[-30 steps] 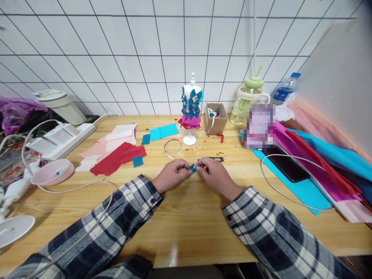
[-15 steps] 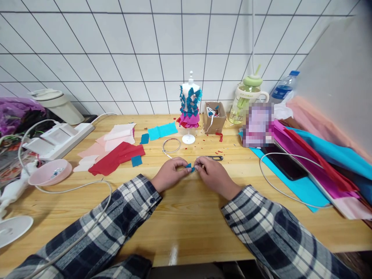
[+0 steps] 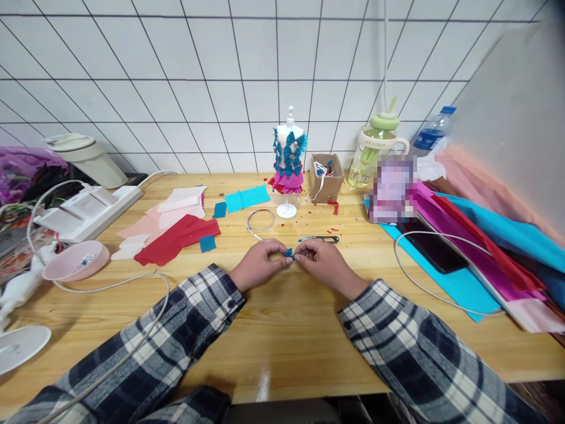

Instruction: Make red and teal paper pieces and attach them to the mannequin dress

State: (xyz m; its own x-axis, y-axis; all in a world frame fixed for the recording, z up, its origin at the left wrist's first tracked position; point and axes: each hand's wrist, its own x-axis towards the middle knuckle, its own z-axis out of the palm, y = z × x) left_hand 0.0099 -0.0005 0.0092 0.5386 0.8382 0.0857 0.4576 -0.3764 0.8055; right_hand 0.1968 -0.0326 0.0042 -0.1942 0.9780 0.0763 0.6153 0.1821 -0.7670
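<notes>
A small piece of teal crepe paper is pinched between both hands above the middle of the table. My left hand grips its left side with thumb and forefinger. On the other side my right hand holds it in a closed pinch. The paper looks bunched, partly covered by the fingertips. Just behind the right hand lies a dark-handled cutter. Farther back stands a white miniature dress form with teal bows and a pink and red ruffled skirt.
Left lie red crepe paper, pale pink sheets and a teal square. A pink dish and power strip stand farther left. Behind are a cardboard box and green-lidded bottle; a black phone lies right.
The teal paper between my fingertips looks more gathered. My right hand has shifted slightly, and more of the cutter shows behind it.
</notes>
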